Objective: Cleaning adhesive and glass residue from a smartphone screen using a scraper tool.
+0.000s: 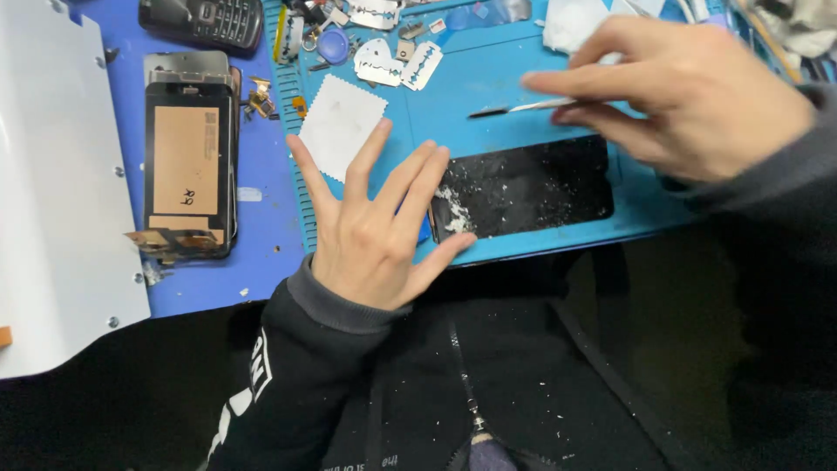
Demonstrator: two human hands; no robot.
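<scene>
Evidently scraping is underway: the left hand (375, 231), fingers spread flat, steadies the cracked black screen panel (532, 187) on the blue mat (488, 83). The right hand (689, 92) pinches a thin scraper tool (523, 107) just beyond it; the next stroke likely needs a shallow angle.

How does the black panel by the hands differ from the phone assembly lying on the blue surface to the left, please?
The black panel lies crosswise on the teal mat; the phone assembly lies lengthwise on the blue surface. The panel is dark and strewn with white debris, while the assembly shows a tan rectangle. The left hand touches only the panel. Both lie flat.
</scene>
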